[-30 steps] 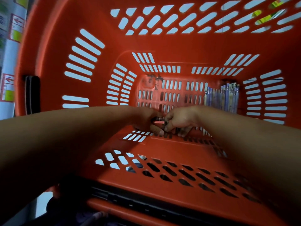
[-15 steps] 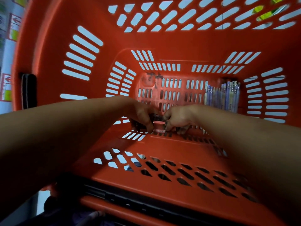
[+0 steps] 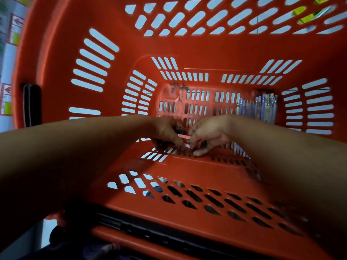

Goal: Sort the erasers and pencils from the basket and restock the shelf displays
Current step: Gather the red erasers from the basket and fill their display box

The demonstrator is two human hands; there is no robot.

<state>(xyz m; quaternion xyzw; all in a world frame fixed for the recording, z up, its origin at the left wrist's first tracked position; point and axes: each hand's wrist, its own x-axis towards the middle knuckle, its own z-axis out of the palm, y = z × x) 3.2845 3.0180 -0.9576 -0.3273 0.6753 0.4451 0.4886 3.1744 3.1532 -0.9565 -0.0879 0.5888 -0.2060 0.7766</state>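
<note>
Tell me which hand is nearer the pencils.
The right hand; the pencils lie just beyond its wrist, while the left hand is farther away.

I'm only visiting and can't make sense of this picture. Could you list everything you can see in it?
basket: one, orange-red, slotted, fills the view
pencils: one bunch, lilac, right side of basket floor
small items: a few, pink and dark, likely erasers, between the hands
handle: one, black, basket's left rim
signs: several, red-framed, outside on the left
left hand: one, grips small items
right hand: one, pinches a pink item
</note>
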